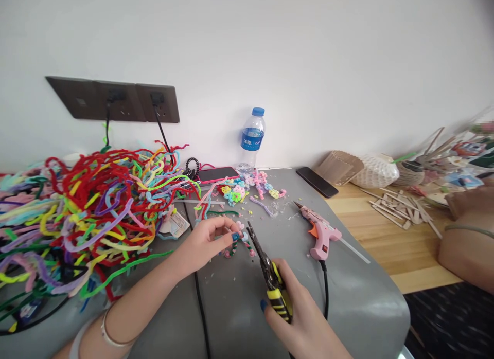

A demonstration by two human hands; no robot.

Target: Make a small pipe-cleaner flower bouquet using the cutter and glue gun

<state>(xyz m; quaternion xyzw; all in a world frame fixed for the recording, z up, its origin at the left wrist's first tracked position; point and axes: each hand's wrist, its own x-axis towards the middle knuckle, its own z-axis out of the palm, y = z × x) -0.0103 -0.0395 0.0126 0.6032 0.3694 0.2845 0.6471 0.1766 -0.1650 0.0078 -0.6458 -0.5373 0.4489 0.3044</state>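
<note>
My left hand (pixel 218 239) is closed in a pinch on a small pipe cleaner flower (pixel 242 229) in pale pink and blue. In my right hand (pixel 291 307) is a pair of pliers (pixel 270 274) with yellow and black handles. Its dark jaws point up and away, close to the flower's right side; whether they touch it I cannot tell. Below the flower, small pink and green pipe cleaner pieces (pixel 228 252) show near my left fingertips. Several finished-looking curled flowers (pixel 236 193) lie in a cluster farther back on the grey table (pixel 358 307).
A big tangle of coloured pipe cleaners (pixel 104 194) covers the left. On the right lies a pink glue gun (pixel 322 235) with its cord. Behind are a water bottle (pixel 252 138), a red-edged phone (pixel 218 174) and a black phone (pixel 317 181). Another person's arm (pixel 466 251) rests at far right.
</note>
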